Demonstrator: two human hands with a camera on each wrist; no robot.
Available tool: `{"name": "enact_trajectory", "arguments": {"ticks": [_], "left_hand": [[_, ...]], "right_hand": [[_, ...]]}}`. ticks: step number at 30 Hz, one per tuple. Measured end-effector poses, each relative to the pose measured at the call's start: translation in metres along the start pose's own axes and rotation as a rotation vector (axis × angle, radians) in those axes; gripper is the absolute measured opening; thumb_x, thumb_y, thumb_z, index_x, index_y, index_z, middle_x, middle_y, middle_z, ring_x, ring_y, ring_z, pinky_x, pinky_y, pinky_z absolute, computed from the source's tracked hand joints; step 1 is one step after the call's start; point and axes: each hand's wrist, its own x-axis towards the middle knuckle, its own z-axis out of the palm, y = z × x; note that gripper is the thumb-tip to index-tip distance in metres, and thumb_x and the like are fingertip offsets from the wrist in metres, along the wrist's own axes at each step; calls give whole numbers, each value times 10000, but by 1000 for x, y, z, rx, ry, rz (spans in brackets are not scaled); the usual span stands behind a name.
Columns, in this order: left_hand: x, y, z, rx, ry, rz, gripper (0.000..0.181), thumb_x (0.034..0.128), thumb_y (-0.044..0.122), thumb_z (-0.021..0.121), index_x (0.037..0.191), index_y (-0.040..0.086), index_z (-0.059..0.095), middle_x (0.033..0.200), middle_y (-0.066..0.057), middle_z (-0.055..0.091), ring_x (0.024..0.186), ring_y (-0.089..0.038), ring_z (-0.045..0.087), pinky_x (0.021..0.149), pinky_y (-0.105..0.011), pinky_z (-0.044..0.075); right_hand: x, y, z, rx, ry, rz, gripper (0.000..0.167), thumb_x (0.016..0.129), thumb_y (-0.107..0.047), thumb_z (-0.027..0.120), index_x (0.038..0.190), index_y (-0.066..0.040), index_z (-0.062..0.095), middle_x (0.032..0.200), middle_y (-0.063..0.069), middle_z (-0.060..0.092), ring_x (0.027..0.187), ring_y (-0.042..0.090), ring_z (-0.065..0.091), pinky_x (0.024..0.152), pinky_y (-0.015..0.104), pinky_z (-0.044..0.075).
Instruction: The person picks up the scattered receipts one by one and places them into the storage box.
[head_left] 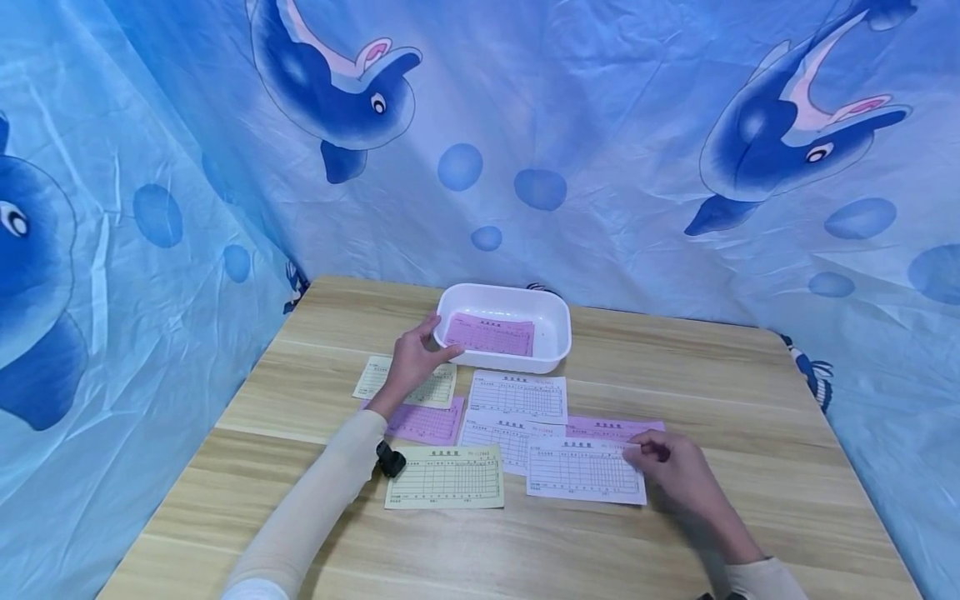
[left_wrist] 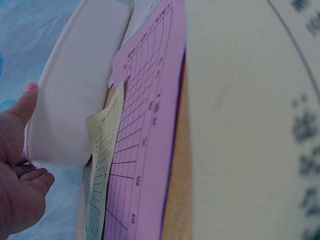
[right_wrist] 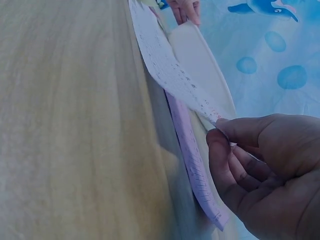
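White tray (head_left: 495,363) sits near the table's (head_left: 750,375) far edge, and the left hand (head_left: 412,362) grips its left end. Pink paper (head_left: 491,337) is already inside. The right hand (head_left: 678,471) pinches a white paper (head_left: 581,477) toward the table's right edge. That one, other white papers (head_left: 517,396), pink papers (head_left: 423,422) and yellow papers (head_left: 445,479) look left to do. Some papers hide others. The table's near edge is cut off. Tiny writing is too fuzzy to read.
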Motion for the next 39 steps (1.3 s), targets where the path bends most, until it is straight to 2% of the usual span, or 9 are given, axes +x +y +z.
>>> {"name": "enact_trajectory", "arguments": {"ticks": [5, 8, 13, 18, 25, 33, 39], "left_hand": [[0, 1, 0, 4, 0, -4, 889, 847, 382, 849, 1534, 13, 421, 1631, -145, 345, 1480, -321, 375, 1173, -438, 383], [-1, 1, 0, 2, 0, -9, 889, 846, 380, 851, 1533, 12, 424, 1631, -146, 345, 1479, -325, 376, 1175, -438, 381], [0, 0, 0, -10, -3, -9, 890, 846, 360, 856, 1532, -1, 418, 1633, -153, 337, 1480, -327, 373, 1175, -436, 379], [0, 0, 0, -10, -4, -9, 898, 841, 369, 858, 1531, -1, 417, 1631, -159, 340, 1482, -330, 368, 1180, -436, 371], [0, -2, 1, -5, -4, -11, 899, 843, 376, 854, 1534, 4, 416, 1633, -144, 339, 1486, -326, 361, 1179, -436, 372], [1, -2, 1, 10, 4, 1, 899, 840, 370, 856, 1532, 1, 416, 1626, -165, 344, 1490, -329, 353, 1192, -435, 353], [0, -2, 1, 8, 0, 3, 893, 847, 365, 852, 1535, 2, 413, 1628, -163, 344, 1492, -326, 350, 1188, -442, 359]], "right_hand": [[3, -3, -5, 46, -32, 59, 114, 910, -199, 789, 951, -97, 758, 778, 13, 645, 651, 90, 554, 540, 225, 470], [5, -4, -6, 89, -39, 60, 130, 921, -185, 777, 978, -72, 751, 785, 40, 665, 632, 108, 575, 528, 239, 498], [11, -5, -7, 109, -6, 59, 171, 922, -157, 776, 1041, -34, 764, 856, 54, 739, 696, 104, 653, 596, 244, 545], [19, -10, -11, 91, 18, 96, 266, 945, -224, 761, 1110, -15, 758, 928, 52, 750, 788, 87, 655, 683, 229, 551], [33, -20, -15, 171, 73, 104, 340, 956, -241, 752, 1152, 36, 731, 951, 123, 750, 806, 57, 668, 729, 228, 586], [53, -35, -15, 202, 94, 171, 415, 970, -340, 728, 1185, 13, 710, 1033, 136, 747, 846, 99, 698, 787, 352, 625], [72, -48, -18, 212, 121, 169, 423, 985, -342, 706, 1223, 7, 689, 1108, 181, 721, 889, 107, 697, 807, 321, 624]]}}
